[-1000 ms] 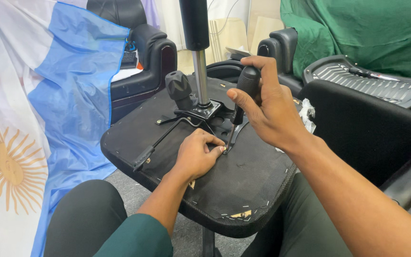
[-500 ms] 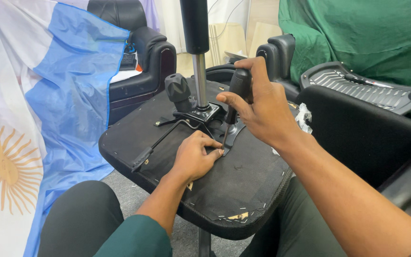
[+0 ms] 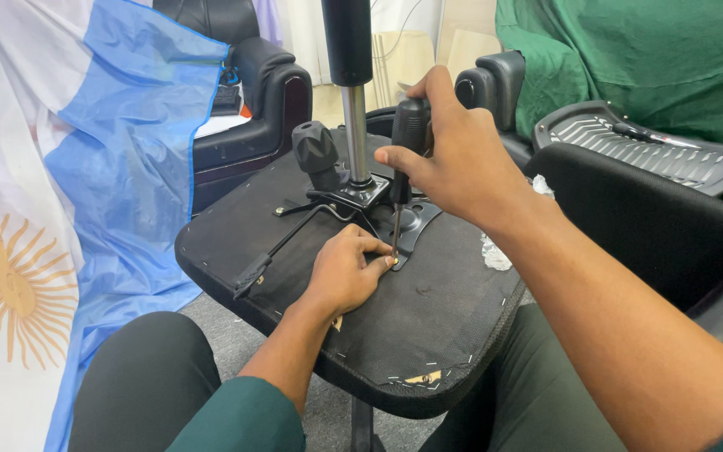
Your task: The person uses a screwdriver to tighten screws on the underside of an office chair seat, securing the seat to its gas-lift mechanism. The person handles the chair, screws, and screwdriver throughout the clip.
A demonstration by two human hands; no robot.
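Upturned seat base (image 3: 428,335); screw beneath left hand (image 3: 346,272) hidden.

Black-handled screwdriver (image 3: 402,167) upright, tip on screw (image 3: 394,260), upturned seat base (image 3: 428,326)

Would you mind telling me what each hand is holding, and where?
Right hand grips a screwdriver by its black handle; left hand pinches a small screw at its tip.

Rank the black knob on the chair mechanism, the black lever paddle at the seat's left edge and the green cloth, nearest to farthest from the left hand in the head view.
From the left hand:
1. Black lever paddle, just left of it at the seat's left edge.
2. Black knob, above it by the metal column.
3. Green cloth, far upper right over a chair.
The first two are fairly close.
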